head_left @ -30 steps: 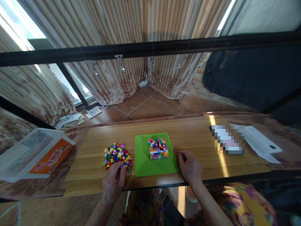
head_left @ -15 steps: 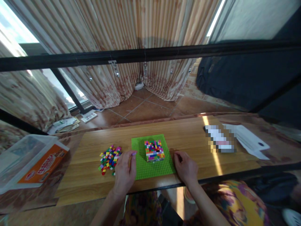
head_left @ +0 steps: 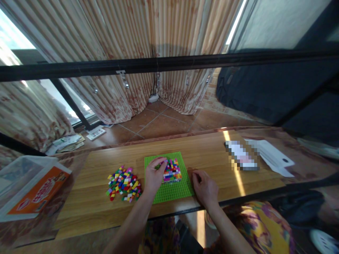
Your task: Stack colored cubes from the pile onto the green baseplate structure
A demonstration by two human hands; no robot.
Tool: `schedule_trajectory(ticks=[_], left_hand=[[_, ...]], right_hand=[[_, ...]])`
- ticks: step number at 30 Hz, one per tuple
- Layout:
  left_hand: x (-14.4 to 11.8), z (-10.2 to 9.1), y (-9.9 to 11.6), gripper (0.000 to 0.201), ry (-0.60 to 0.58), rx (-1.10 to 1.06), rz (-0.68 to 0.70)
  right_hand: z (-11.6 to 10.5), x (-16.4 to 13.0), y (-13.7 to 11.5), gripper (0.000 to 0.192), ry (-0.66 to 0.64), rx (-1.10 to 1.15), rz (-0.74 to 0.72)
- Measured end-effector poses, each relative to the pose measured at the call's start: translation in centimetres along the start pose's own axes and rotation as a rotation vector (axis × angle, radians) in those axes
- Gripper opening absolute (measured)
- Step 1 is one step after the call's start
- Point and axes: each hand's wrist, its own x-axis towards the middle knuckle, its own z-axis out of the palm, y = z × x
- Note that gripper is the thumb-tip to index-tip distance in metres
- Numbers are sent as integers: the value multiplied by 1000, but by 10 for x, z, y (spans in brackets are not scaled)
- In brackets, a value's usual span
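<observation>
Patterned clothing (head_left: 261,225), yellow and purple: nearest the camera, at the lower right.

Left hand (head_left: 155,173): thumb and fingers pinched narrow on a small purple brick (head_left: 166,161). One second earlier this hand was at the loose pile; half a second earlier it was over the baseplate's left edge; now it reached over the block's upper left corner. Whether the brick touched the block could not be told.

Right hand (head_left: 205,187): loosely curled, fingers drawn in narrow, resting on the table beside the baseplate's right edge; place unchanged across the frames.

Table (head_left: 212,148): wood-grained, crossed by a strip of sunlight at the right.

Baseplate (head_left: 172,196): green, studded, flat on the table between the two hands.

Block of bricks (head_left: 174,172): many-coloured, on the baseplate; its upper left now hidden by the left hand, where earlier it showed whole.

Loose bricks (head_left: 124,184): one mixed heap, left of the baseplate, now uncovered by the hand.

Plastic box (head_left: 31,162): clear, with an orange label, beyond the table's left end.

Pixelated flat item (head_left: 242,155): right part of the table, kind unclear; white sheet (head_left: 275,157) beside it.

Dark bar (head_left: 169,64): across the view, before striped curtains (head_left: 127,31).
</observation>
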Motion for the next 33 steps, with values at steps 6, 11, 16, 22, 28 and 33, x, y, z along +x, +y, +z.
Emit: schedule_trajectory(ticks=[6, 11, 16, 22, 28, 33], left_hand=[[0, 1, 1, 21, 3, -66, -84], [4, 1, 0, 21, -28, -112, -186], [6, 1, -3, 20, -34, -143, -190], [6, 1, -2, 19, -42, -176, -206], [6, -2, 1, 22, -64, -239, -200], [8, -2, 2, 24, -76, -260, -213]], right_hand=[[1, 0, 2, 28, 16, 22, -12], [2, 0, 2, 28, 14, -6, -10], [3, 0, 3, 27, 26, -10, -16], [3, 0, 3, 27, 21, -7, -17], [1, 0, 1, 27, 14, -10, -4], [1, 0, 1, 27, 10, -6, 2]])
